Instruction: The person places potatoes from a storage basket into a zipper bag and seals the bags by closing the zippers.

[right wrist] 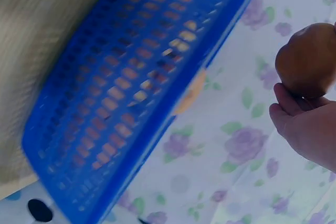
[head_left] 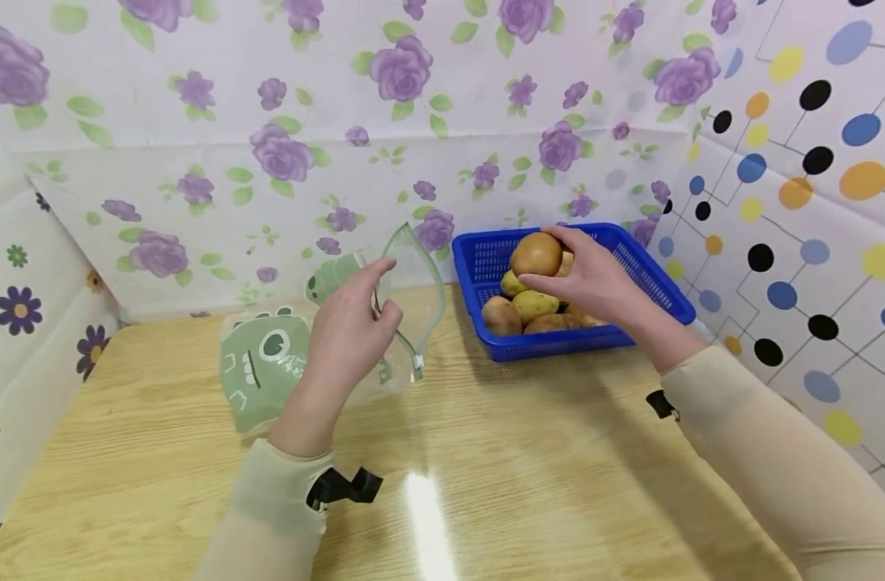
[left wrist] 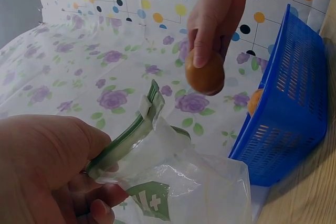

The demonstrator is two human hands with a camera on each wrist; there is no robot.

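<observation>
My left hand (head_left: 349, 331) pinches the rim of a clear zip bag (head_left: 426, 303) between thumb and fingers. The bag's mouth gapes towards the right, its green zip strip (left wrist: 128, 137) plain in the left wrist view. To the left of that hand a green cartoon face (head_left: 271, 367) is printed on plastic. My right hand (head_left: 594, 274) holds a smooth, round, orange-brown fruit or vegetable (head_left: 536, 255) in its fingertips, above a blue basket (head_left: 496, 349). Inside the basket lie several yellow and brown potato-like pieces (head_left: 535, 305).
The basket stands at the back right of the wooden table (head_left: 500, 468), close to the flowered backdrop (head_left: 326, 105). A dotted sheet (head_left: 791, 242) rises on the right, another flower-patterned one (head_left: 21, 355) on the left.
</observation>
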